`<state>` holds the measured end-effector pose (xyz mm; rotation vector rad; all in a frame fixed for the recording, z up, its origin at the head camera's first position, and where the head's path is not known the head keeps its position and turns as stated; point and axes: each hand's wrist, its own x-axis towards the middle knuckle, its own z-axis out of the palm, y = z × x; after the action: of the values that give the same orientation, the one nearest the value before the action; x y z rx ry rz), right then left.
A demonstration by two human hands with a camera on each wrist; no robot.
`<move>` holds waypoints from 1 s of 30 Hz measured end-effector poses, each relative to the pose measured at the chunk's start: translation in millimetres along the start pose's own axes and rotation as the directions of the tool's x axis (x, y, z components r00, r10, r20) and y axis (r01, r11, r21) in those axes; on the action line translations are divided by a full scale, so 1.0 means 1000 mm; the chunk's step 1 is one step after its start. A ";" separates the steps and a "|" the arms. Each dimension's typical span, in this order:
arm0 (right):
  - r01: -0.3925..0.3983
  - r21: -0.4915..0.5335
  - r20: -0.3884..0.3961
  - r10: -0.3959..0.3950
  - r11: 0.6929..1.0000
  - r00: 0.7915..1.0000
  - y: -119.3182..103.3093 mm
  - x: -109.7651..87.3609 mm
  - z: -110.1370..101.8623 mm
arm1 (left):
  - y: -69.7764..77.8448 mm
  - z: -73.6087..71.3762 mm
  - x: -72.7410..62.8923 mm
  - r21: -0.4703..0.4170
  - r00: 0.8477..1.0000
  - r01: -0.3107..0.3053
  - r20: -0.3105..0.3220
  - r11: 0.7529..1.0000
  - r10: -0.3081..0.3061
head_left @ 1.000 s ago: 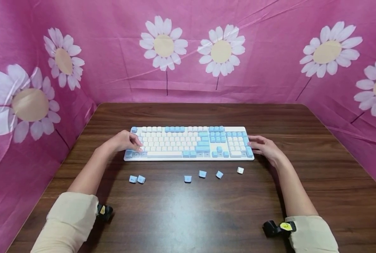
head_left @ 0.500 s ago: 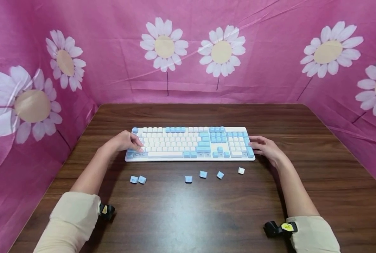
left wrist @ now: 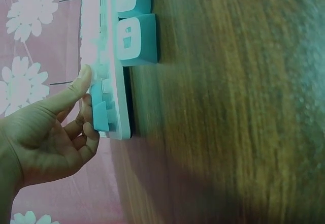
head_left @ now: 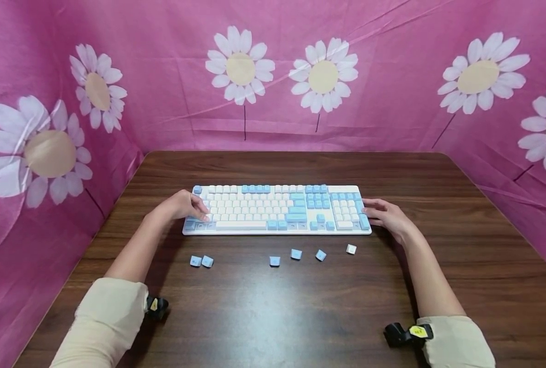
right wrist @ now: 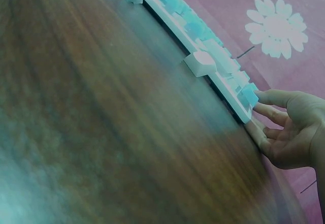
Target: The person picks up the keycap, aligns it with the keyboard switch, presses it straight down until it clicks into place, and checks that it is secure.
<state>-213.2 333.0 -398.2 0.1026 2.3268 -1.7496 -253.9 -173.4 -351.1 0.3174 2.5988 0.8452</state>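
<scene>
Head view: a white-and-blue keyboard (head_left: 240,224) lies on a wooden table (head_left: 273,322), six loose keycaps (head_left: 295,254) in front of it. Left wrist: my left hand (left wrist: 53,137) grips the keyboard's left end, thumb over its keys, fingers curled. Right wrist: my right hand (right wrist: 292,130), fingers loosely extended, touches the keyboard's right end; a white keycap (right wrist: 202,65) sits near its front edge.

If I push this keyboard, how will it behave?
The keyboard is probably stiff, since its frame looks straight. Being low and wide, it should slide rather than tip. It could bump the loose keycaps in front.
</scene>
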 end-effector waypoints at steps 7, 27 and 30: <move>0.007 -0.001 -0.001 -0.007 1.000 1.000 0.000 0.000 0.001 | -0.001 0.000 -0.001 0.003 1.000 -0.006 0.003 1.000 0.006; -0.016 -0.006 0.015 0.016 1.000 1.000 -0.002 -0.001 0.000 | -0.002 0.002 -0.001 0.006 1.000 0.001 -0.014 1.000 -0.001; -0.015 -0.004 0.016 0.015 1.000 1.000 -0.003 -0.001 0.000 | -0.001 0.002 -0.001 0.013 1.000 0.001 -0.025 1.000 -0.001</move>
<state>-212.2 332.0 -395.6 0.1049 2.3122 -1.7320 -252.3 -173.9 -353.1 0.3114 2.6277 0.8377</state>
